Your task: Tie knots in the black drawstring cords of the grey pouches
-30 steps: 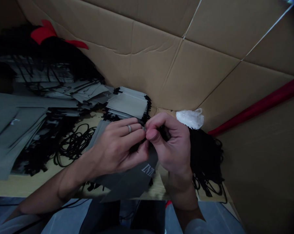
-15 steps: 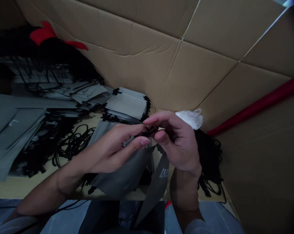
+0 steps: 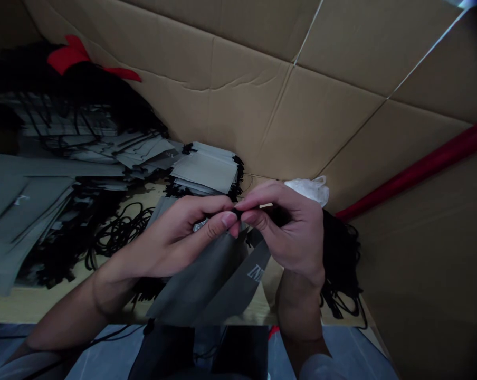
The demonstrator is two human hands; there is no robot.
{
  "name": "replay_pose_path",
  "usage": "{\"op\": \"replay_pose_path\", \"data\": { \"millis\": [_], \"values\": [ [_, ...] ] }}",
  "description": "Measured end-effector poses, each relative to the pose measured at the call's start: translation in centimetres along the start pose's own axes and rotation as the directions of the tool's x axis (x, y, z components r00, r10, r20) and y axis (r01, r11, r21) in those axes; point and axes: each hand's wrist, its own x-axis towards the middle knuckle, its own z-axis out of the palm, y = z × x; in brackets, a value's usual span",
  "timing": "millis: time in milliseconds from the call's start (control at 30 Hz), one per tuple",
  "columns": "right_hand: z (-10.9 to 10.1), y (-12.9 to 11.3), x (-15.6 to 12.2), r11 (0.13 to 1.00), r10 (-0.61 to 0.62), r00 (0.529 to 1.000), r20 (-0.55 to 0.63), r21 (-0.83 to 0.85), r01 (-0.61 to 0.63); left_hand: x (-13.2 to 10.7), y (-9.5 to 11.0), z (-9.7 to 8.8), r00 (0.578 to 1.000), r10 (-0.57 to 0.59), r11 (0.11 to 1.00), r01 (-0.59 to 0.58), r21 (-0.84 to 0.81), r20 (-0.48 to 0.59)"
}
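Observation:
My left hand (image 3: 183,237) and my right hand (image 3: 292,235) meet in the middle, thumbs and fingertips pinched together on a short bit of black cord (image 3: 237,213). Most of the cord is hidden by the fingers. Below them hangs a grey drawstring bag (image 3: 217,279) with white lettering, partly turned toward my right wrist. Just behind the hands lies a stack of grey bags (image 3: 207,169) with black cord ends along its sides. A loose bundle of black cords (image 3: 122,229) rests left of my left hand.
Piles of grey bags (image 3: 28,211) cover the left side, with black cords and a red strip (image 3: 70,55) on top farther back. Right of my right hand lie a white plastic bag (image 3: 307,190) and more black cords (image 3: 339,264). A cardboard wall (image 3: 238,68) closes the back.
My fingertips have come closer together and closed over the black cord, which showed more before. The grey bag beneath has swung left and flattened out, its lettering shifting left.

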Motion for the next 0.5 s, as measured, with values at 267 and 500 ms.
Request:
{"op": "replay_pose_path", "data": {
  "millis": [267, 500],
  "values": [
    [0.13, -0.01, -0.03, 0.998, 0.021, 0.999, -0.031, -0.060, -0.023, 0.04, -0.56, -0.12, 0.992, -0.112, 0.987, 0.105, -0.118, -0.051],
    [-0.06, -0.26, -0.48, 0.991, 0.096, 0.994, -0.056, -0.089, -0.101, -0.01, -0.62, -0.28, 0.994, -0.091, 0.992, 0.085, -0.091, -0.063]
  ]
}}
